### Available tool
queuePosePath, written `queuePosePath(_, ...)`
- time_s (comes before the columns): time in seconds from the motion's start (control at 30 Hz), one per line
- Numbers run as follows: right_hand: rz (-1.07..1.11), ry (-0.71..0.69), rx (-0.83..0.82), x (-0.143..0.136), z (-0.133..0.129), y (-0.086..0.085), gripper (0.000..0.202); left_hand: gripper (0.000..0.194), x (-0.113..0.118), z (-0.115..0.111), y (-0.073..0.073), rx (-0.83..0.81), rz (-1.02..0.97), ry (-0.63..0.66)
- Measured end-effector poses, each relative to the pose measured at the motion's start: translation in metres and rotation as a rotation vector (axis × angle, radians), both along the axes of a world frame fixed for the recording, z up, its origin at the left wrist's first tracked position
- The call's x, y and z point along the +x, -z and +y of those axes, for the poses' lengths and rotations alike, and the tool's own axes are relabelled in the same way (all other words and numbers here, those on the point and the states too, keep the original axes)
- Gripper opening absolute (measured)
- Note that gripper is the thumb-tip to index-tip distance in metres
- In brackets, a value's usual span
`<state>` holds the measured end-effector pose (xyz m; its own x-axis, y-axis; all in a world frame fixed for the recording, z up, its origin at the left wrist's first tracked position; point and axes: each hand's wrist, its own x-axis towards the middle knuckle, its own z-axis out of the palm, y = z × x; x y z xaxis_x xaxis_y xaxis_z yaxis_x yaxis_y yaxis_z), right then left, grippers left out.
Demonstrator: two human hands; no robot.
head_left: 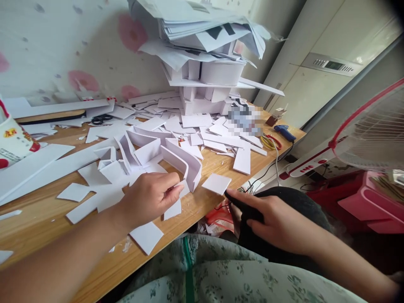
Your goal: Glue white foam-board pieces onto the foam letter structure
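Observation:
My left hand is closed in a pinch above the wooden table, its thumb and forefinger on a small white board piece. Just beyond it stand bent white strips, upright on a flat, branching white base. At the table's front edge lies a white square piece. The outstretched forefinger of my right hand touches or nearly touches that square's right corner; the thumb is apart from the finger, and nothing shows between them.
A tall white board model with papers on top stands at the back among scattered offcuts. Black scissors and a paper cup are at left. A blue glue gun lies at the right end; a fan stands beyond.

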<state>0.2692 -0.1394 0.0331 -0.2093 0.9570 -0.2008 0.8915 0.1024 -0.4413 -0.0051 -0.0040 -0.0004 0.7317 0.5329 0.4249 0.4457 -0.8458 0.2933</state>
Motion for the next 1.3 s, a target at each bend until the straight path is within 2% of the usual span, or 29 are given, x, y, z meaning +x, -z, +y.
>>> queuePosePath(0.1,-0.102,0.095,0.089,0.019,0.019,-0.006,0.069,0.029,-0.002,0.000,-0.001,-0.054,-0.059,-0.043)
queuePosePath(0.17,-0.217,0.119,0.152,0.026,0.041,-0.006,0.068,0.028,-0.002,0.000,-0.001,-0.067,-0.076,-0.049)
queuePosePath(0.3,-0.432,0.027,0.178,0.022,0.092,-0.002,0.063,0.028,-0.002,0.001,-0.001,-0.003,-0.065,-0.036)
queuePosePath(0.37,-0.476,0.005,0.215,0.012,0.108,-0.004,0.060,0.027,-0.002,0.002,-0.001,0.039,-0.070,-0.025)
queuePosePath(0.43,-0.381,-0.014,0.340,-0.001,0.111,-0.011,0.049,0.026,-0.001,0.002,-0.002,0.070,-0.074,-0.009)
queuePosePath(0.5,-0.103,-0.114,0.469,-0.019,0.105,-0.022,0.030,0.027,-0.001,0.001,-0.005,0.106,-0.065,0.010)
queuePosePath(0.57,0.176,-0.333,0.450,-0.038,0.097,-0.031,0.021,0.030,0.000,-0.002,-0.008,0.132,-0.063,0.016)
queuePosePath(0.6,0.214,-0.431,0.420,-0.047,0.094,-0.034,0.018,0.031,0.000,-0.003,-0.011,0.139,-0.069,0.012)
queuePosePath(0.67,0.176,-0.512,0.387,-0.061,0.093,-0.036,0.015,0.031,0.001,-0.006,-0.014,0.127,-0.104,-0.007)
queuePosePath(0.77,0.179,-0.457,0.439,-0.068,0.101,-0.031,0.017,0.020,0.001,-0.007,-0.014,0.030,-0.219,-0.058)
queuePosePath(0.83,0.280,-0.337,0.495,-0.064,0.105,-0.028,0.014,0.012,0.000,-0.004,-0.010,-0.094,-0.286,-0.087)
queuePosePath(0.93,0.432,-0.085,0.556,-0.056,0.105,-0.022,0.008,0.024,-0.002,0.007,0.001,-0.222,-0.227,-0.043)
queuePosePath(1.0,0.472,0.000,0.580,-0.054,0.102,-0.017,0.006,0.031,-0.004,0.015,0.008,-0.223,-0.103,0.016)
queuePosePath(1.13,0.490,-0.026,0.661,-0.052,0.098,-0.003,0.002,0.041,-0.008,0.024,0.015,-0.208,0.024,0.061)
queuePosePath(1.3,0.423,-0.145,0.762,-0.052,0.097,-0.001,0.020,0.039,-0.008,0.027,0.014,-0.228,-0.031,0.078)
